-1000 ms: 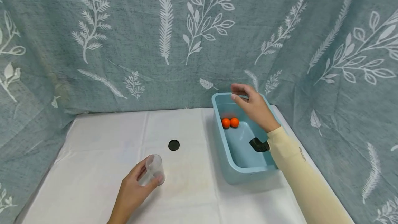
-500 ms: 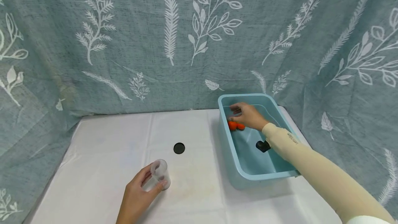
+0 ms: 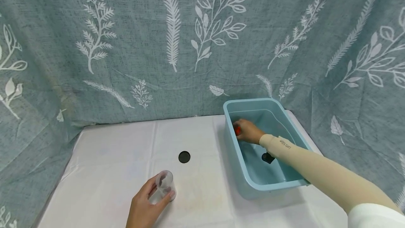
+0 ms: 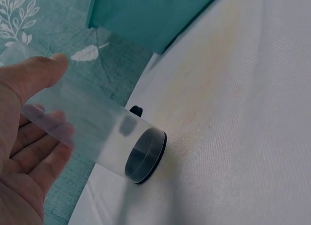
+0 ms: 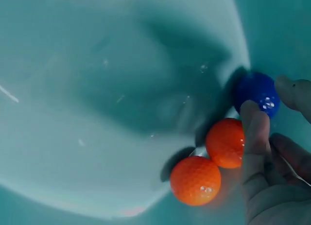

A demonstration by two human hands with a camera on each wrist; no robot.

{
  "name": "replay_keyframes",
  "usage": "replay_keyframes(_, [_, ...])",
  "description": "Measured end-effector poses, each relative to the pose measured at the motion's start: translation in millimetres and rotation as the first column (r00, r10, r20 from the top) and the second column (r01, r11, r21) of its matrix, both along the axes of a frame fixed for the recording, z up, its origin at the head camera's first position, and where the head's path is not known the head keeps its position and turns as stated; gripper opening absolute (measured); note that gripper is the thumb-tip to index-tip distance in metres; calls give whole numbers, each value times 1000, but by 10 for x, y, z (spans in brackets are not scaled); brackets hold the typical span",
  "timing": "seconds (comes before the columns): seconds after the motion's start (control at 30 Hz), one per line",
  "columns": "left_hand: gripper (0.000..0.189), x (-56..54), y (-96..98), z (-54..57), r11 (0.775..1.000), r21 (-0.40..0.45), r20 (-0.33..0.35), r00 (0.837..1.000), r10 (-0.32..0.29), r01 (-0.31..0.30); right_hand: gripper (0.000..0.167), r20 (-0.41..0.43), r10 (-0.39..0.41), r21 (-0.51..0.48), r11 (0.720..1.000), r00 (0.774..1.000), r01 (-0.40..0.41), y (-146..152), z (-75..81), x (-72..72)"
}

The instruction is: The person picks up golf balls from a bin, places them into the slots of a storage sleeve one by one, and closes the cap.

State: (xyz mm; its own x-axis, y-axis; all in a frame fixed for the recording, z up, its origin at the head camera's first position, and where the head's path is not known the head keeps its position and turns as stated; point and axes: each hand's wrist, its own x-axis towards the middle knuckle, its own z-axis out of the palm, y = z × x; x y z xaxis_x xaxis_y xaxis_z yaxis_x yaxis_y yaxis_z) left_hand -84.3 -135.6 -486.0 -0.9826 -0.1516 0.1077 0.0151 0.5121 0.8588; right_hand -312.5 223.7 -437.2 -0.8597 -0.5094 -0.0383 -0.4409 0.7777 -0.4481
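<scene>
My left hand (image 3: 147, 201) holds a clear plastic tube (image 3: 165, 182) on the white table. A black cap (image 4: 151, 157) closes the tube's lower end in the left wrist view, and its upper end looks open. My right hand (image 3: 248, 131) reaches down into the light blue bin (image 3: 248, 182), at the left wall. The right wrist view has my fingertips at a blue golf ball (image 5: 253, 91), thumb on one side and index finger overlapping its lower edge; I cannot tell how firmly they touch. Two orange golf balls (image 5: 195, 181) lie beside it.
A black disc (image 3: 184, 157) lies flat on the white table (image 3: 110, 164), between tube and bin. Inside the bin is a black object (image 3: 268, 157), partly hidden by my right sleeve. A patterned curtain (image 3: 139, 45) hangs behind the table.
My right hand has moved down from above the bin to the balls by its left wall. The left hand keeps hold of the tube. The head view has shifted slightly.
</scene>
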Motion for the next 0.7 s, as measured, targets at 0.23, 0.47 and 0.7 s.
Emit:
replay_keyframes(0.23, [59,-13,0,-11,1000,-8,-4,1000,4,-4,30,-108,60,40,998,992,-56,-37,-113,-30])
replay_keyframes(0.47, [58,-24,6,-41,1000,-11,-99,995,1,-2,7,-145,116,32,993,983,-113,-48,-196,-20])
replay_keyframes(0.7, [58,-58,-15,-74,1000,-24,-154,988,-3,-1,8,-212,162,45,987,964,-156,-80,-222,-45])
